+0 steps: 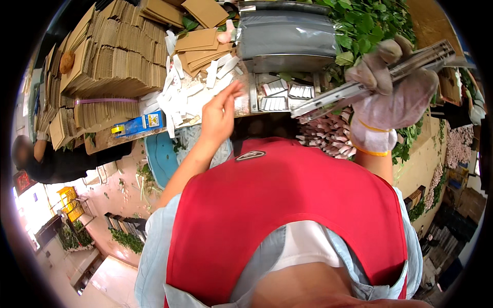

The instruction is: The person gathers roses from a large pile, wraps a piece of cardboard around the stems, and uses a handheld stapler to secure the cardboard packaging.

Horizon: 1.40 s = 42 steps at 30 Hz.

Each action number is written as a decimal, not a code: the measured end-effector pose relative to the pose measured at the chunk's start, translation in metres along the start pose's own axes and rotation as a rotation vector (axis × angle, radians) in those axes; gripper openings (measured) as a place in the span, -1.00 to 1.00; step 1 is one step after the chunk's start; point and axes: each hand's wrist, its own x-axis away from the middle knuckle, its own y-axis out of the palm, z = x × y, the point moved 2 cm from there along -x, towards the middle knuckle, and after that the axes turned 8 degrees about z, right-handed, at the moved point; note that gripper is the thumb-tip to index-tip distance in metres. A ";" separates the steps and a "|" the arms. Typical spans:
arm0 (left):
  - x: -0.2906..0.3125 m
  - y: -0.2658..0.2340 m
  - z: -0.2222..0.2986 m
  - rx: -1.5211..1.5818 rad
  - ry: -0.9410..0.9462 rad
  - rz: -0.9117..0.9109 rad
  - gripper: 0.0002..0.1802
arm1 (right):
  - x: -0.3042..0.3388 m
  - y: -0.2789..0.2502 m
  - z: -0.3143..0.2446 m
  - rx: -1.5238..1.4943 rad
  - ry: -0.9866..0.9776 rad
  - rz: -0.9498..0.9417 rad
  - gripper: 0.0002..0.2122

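Observation:
My right hand [390, 102], in a soiled white glove with yellow trim, is raised at the right and closed round a long metal stapler [334, 98]. The stapler's narrow end slants down to the left, just right of a shallow tray [252, 95] holding small white-and-grey packs [273, 102]. My bare left hand [218, 115] is held over the bench's near edge, fingers stretched out and blurred at the tips, with nothing visible in it. Loose white strips [179, 100] lie scattered just left of that hand.
Tall cardboard stacks [120, 51] fill the left side, near a blue-and-yellow box [138, 124]. A blue tub [158, 159] stands below the bench edge. Grey film sheets [287, 36] lie at the back, leafy stems [372, 23] beside them. Pale pink bundles [328, 136] sit lower right. Another person [51, 161] is far left.

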 end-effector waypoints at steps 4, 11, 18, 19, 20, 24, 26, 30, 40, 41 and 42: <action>-0.028 0.015 -0.087 -0.626 0.043 0.033 -0.66 | 0.004 -0.011 -0.003 0.005 0.049 0.021 -0.54; -0.079 0.043 -0.114 -1.165 0.477 -0.084 -0.82 | 0.016 -0.017 0.007 -0.034 0.028 0.122 -0.43; -0.068 0.008 -0.090 -0.307 0.051 0.393 -0.81 | 0.018 -0.019 -0.009 0.038 -0.031 0.009 -0.41; -0.062 0.008 -0.073 -0.013 -0.035 0.350 -0.79 | 0.016 -0.020 -0.009 0.010 -0.016 -0.005 -0.41; -0.053 0.007 -0.052 0.275 -0.136 0.309 -0.77 | 0.012 -0.026 -0.006 -0.026 0.012 -0.023 -0.41; -0.034 0.022 0.063 0.359 -0.038 -0.151 -0.82 | -0.001 -0.016 0.012 0.003 0.037 -0.030 -0.46; -0.036 0.033 0.085 0.291 0.115 -0.234 -0.79 | -0.003 -0.016 0.015 -0.030 0.040 -0.077 -0.46; -0.039 0.038 0.103 0.197 0.256 -0.309 -0.76 | -0.005 -0.009 0.019 -0.093 0.068 -0.112 -0.45; -0.036 0.033 0.119 0.034 0.638 -0.150 -0.78 | 0.002 -0.006 0.022 0.008 0.010 0.085 -0.38; -0.036 0.032 0.120 0.034 0.641 -0.151 -0.78 | 0.001 -0.005 0.022 0.009 0.008 0.083 -0.38; -0.036 0.032 0.120 0.052 0.636 -0.154 -0.78 | -0.001 -0.004 0.021 0.019 0.018 0.055 -0.39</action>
